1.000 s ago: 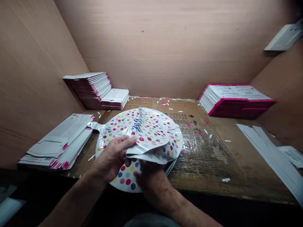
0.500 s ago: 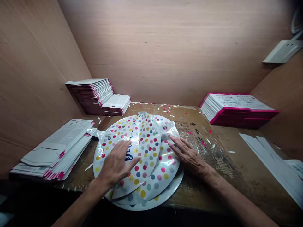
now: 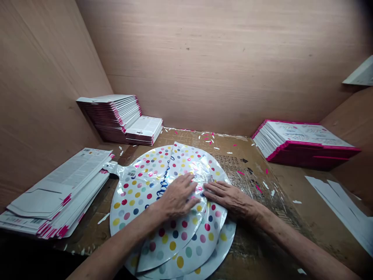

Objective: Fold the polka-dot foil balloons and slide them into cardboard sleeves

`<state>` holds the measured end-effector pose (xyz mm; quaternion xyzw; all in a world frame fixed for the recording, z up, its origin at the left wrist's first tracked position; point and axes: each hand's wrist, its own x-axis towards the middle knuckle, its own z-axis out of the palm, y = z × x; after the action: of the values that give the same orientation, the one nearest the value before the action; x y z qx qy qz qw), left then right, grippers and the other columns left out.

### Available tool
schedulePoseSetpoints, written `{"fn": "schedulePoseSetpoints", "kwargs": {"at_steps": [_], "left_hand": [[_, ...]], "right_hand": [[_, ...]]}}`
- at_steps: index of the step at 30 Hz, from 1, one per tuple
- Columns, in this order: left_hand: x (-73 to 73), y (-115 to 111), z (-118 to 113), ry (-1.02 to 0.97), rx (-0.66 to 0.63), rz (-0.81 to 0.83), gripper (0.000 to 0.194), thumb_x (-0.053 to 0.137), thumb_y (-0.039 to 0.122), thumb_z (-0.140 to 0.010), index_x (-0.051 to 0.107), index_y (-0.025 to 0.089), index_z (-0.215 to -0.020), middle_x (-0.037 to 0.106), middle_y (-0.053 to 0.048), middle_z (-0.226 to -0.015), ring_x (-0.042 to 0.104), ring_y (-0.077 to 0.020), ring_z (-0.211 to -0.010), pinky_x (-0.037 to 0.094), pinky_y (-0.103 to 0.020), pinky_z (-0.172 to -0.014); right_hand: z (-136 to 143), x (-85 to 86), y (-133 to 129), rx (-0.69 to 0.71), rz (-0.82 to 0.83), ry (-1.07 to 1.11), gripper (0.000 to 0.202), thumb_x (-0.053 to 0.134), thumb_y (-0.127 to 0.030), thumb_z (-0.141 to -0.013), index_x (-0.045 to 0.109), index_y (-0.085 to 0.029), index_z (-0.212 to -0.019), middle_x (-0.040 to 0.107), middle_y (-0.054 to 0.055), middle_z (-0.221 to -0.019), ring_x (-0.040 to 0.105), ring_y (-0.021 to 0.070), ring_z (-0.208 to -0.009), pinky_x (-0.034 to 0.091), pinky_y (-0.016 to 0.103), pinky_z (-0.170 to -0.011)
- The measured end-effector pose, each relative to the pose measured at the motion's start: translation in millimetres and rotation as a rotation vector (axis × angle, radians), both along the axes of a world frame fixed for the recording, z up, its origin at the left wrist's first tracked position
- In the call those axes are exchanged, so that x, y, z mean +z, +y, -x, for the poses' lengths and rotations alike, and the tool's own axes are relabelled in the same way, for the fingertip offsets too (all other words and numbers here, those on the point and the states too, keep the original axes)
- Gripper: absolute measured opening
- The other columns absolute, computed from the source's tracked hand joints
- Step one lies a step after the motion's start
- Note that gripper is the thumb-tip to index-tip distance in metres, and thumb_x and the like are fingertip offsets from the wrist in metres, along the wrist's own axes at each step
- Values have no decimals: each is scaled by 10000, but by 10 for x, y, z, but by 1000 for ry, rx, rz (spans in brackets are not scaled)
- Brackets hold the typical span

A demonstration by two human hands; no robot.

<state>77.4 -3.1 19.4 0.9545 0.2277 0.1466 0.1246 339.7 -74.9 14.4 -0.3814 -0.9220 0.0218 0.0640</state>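
Observation:
Flat foil balloons [image 3: 140, 194], white with many-coloured dots, lie stacked on the cardboard-covered table. The top one has its right side folded over, and blue lettering shows beside the fold. A clear-ended tail [image 3: 112, 168] sticks out at the left. My left hand [image 3: 179, 196] lies flat on the folded part, fingers stretched. My right hand [image 3: 230, 197] rests on the right edge of the balloons, its fingers extended. Both hands press on the foil without gripping it.
Card packs [image 3: 110, 116] are piled at the back left, with more cards [image 3: 61, 190] in front. Pink-edged cards [image 3: 305, 144] sit at the back right. White paper strips [image 3: 335, 206] lie at the right. Paper scraps litter the cardboard [image 3: 227, 163]. Wooden panels [image 3: 189, 70] enclose the table.
My left hand has slid right across the balloon toward my right hand, and its fingers lie flatter. The folded flap is pressed down flatter. The camera view has shifted slightly.

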Motion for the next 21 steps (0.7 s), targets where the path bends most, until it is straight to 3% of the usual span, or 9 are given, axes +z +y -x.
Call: {"fn": "schedulePoseSetpoints", "kwargs": {"at_steps": [3,6,8,10,13,15,19,21], "left_hand": [[118,154,354,-50,47,193,454,350,441,-965,630,193,-1221,650,-106,-1249,567,-243,-1178,390,-419,-1064],[132,299,638,-147,162,537,634,169,551,-969,583,216,-1313,656,-80,-1265,568,-248,-1193,401,-418,-1053],[110,375,709,-267,259,786,789,3,609,-938,498,205,-1401,657,-84,-1265,576,-252,-1194,429,-409,-1023],[85,439,686,-350,316,932,858,-30,656,-910,444,175,-1440,673,-102,-1230,608,-254,-1149,463,-392,-975],[52,505,544,-332,422,858,817,356,732,-848,500,132,-1382,720,-109,-1092,662,-259,-1010,499,-353,-881],[23,520,431,-293,532,709,728,570,672,-768,600,139,-1263,740,-70,-945,679,-232,-872,502,-304,-789],[-45,500,269,-206,751,435,420,503,555,-860,713,192,-890,696,-14,-726,648,-181,-719,451,-259,-673],[-61,484,230,-188,836,374,362,466,466,-900,695,185,-907,684,-21,-705,648,-193,-734,449,-275,-695]], "right_hand": [[-94,41,134,-110,227,254,395,439,-269,-905,636,-202,-1241,616,122,-1313,582,252,-1204,464,411,-1007],[-151,71,293,-374,462,604,381,422,-382,-888,733,-170,-949,742,101,-987,699,252,-887,551,366,-800],[-147,49,377,-582,516,779,440,472,-505,-828,723,-144,-834,737,89,-805,686,251,-728,553,354,-689],[-119,-7,429,-760,456,833,477,530,-582,-745,701,-138,-782,711,72,-717,656,238,-665,535,327,-635],[-70,-114,465,-922,323,769,455,531,-598,-724,640,-158,-680,650,40,-615,601,203,-601,472,267,-547],[-49,-170,486,-991,259,724,458,481,-596,-761,569,-178,-595,583,26,-543,543,174,-540,397,240,-483],[-38,-226,548,-1093,175,633,492,412,-597,-791,434,-209,-490,472,9,-465,452,136,-468,278,232,-437],[-39,-237,575,-1116,160,598,489,393,-586,-794,413,-214,-476,460,7,-455,441,131,-453,260,237,-435]]}}
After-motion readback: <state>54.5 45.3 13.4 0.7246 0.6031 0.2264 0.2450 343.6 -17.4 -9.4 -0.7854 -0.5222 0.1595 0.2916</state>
